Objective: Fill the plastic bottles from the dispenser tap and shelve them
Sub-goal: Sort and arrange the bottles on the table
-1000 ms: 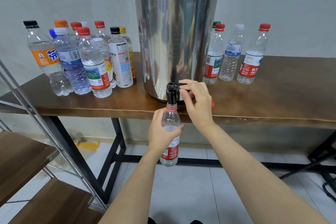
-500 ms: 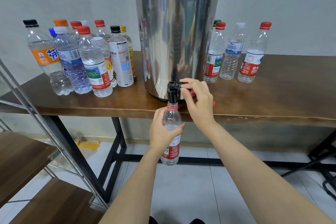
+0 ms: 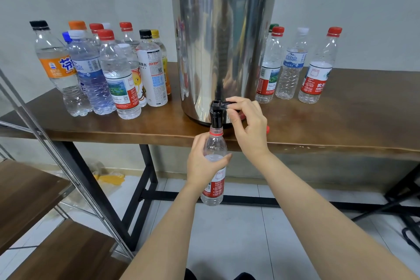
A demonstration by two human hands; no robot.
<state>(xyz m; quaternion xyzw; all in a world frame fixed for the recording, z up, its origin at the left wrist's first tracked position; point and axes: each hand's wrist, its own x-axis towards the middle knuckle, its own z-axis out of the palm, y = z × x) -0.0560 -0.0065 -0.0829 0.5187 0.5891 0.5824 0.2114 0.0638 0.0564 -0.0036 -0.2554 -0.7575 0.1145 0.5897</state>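
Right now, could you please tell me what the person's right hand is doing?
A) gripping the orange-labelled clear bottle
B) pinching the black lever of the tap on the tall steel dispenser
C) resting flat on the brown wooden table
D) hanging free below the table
B: the right hand pinches the black tap lever of the tall steel dispenser, while the left hand holds the clear red-labelled plastic bottle under the spout.
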